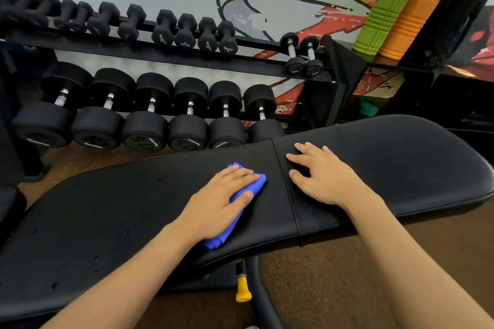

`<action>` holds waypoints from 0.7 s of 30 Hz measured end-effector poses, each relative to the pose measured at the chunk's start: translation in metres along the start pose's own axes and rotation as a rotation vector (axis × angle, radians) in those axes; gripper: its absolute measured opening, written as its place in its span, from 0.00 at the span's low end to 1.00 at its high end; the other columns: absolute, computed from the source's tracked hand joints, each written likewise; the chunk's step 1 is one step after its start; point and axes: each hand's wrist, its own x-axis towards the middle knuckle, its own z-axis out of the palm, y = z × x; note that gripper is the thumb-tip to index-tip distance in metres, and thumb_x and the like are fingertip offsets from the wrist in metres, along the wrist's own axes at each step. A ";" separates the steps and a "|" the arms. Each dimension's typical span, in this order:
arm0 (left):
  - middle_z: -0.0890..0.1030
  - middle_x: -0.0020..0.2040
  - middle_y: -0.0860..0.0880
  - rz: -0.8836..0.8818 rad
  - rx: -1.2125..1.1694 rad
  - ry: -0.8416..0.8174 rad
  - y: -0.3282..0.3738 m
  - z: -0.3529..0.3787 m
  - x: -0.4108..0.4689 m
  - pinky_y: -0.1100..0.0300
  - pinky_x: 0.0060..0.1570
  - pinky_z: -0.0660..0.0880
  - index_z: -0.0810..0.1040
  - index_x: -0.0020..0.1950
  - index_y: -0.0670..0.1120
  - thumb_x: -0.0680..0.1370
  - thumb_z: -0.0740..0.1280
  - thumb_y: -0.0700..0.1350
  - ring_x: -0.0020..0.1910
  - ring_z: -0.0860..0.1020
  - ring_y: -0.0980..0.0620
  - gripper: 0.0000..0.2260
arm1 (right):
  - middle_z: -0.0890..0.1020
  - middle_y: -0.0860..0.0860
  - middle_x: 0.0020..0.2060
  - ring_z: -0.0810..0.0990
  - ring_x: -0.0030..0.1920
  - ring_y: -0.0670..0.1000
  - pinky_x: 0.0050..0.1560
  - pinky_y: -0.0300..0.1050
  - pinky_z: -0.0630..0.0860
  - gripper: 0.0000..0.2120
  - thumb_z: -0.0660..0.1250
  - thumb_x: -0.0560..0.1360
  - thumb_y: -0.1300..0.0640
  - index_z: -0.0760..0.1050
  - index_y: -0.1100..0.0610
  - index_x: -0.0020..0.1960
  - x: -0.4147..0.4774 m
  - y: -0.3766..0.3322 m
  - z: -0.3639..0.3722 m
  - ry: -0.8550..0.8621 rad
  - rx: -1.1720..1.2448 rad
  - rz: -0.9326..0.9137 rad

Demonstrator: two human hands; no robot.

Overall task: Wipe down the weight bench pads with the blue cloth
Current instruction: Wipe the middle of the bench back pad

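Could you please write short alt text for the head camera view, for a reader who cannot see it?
A person's left hand presses a folded blue cloth flat on the long black bench pad, while the right hand rests open on the neighbouring seat pad beside the seam. Behind the bench stands a rack of black dumbbells.

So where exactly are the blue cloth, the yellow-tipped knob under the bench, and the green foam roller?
Crumpled blue cloth (256,181): head view, exposed end past the fingertips.
Yellow-tipped knob (243,290): head view, yellow grip.
Ridged green foam roller (382,16): head view, mid-body.
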 end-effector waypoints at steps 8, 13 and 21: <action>0.68 0.77 0.59 -0.173 0.028 0.053 0.007 0.013 0.085 0.61 0.75 0.52 0.69 0.77 0.55 0.85 0.58 0.51 0.79 0.57 0.53 0.20 | 0.58 0.48 0.80 0.51 0.80 0.48 0.79 0.48 0.43 0.25 0.59 0.82 0.46 0.65 0.47 0.77 0.000 -0.003 0.000 0.002 0.016 0.003; 0.65 0.76 0.65 0.000 -0.002 -0.025 0.025 0.008 0.011 0.67 0.73 0.48 0.68 0.77 0.59 0.84 0.58 0.56 0.79 0.53 0.64 0.20 | 0.58 0.48 0.80 0.51 0.80 0.48 0.79 0.48 0.44 0.25 0.58 0.82 0.45 0.64 0.47 0.78 0.000 -0.003 -0.002 -0.008 0.003 0.005; 0.66 0.78 0.58 -0.134 0.023 0.026 0.024 0.013 0.028 0.61 0.78 0.48 0.68 0.78 0.56 0.85 0.57 0.53 0.81 0.53 0.56 0.20 | 0.62 0.47 0.79 0.54 0.80 0.47 0.79 0.48 0.46 0.22 0.59 0.83 0.45 0.69 0.47 0.76 0.001 -0.002 -0.002 0.024 0.089 0.019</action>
